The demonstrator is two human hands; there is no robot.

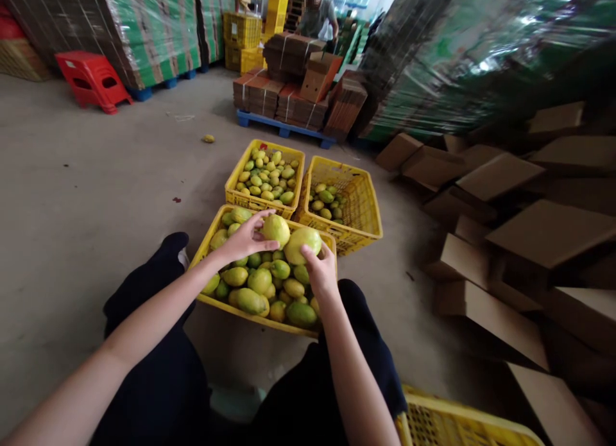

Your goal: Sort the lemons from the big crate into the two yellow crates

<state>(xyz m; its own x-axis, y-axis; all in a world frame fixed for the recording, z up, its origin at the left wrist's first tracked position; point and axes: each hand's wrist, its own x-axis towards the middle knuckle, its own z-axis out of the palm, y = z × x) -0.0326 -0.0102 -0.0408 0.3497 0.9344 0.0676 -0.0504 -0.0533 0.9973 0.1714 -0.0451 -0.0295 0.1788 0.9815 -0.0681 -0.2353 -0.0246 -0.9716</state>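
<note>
Above the nearest yellow crate (255, 316), my left hand (246, 235) is closed around a yellow-green lemon (276, 230). My right hand (321, 269) grips a larger lemon (302, 244), thumb pressed on its near side. The two fruits are side by side, close together. Below them the crate is filled with green and yellow lemons (260, 280) of mixed sizes. The crate stands between my knees, and my forearms cross over its near edge.
Behind stand a yellow crate of smaller lemons (231, 192) and a partly filled crate (368, 205). Empty cardboard boxes (500, 305) pile up at right. A red stool (91, 80), a blue pallet (283, 126) of flattened cartons and a person (317, 19) are farther back. One lemon (208, 138) lies on the floor.
</note>
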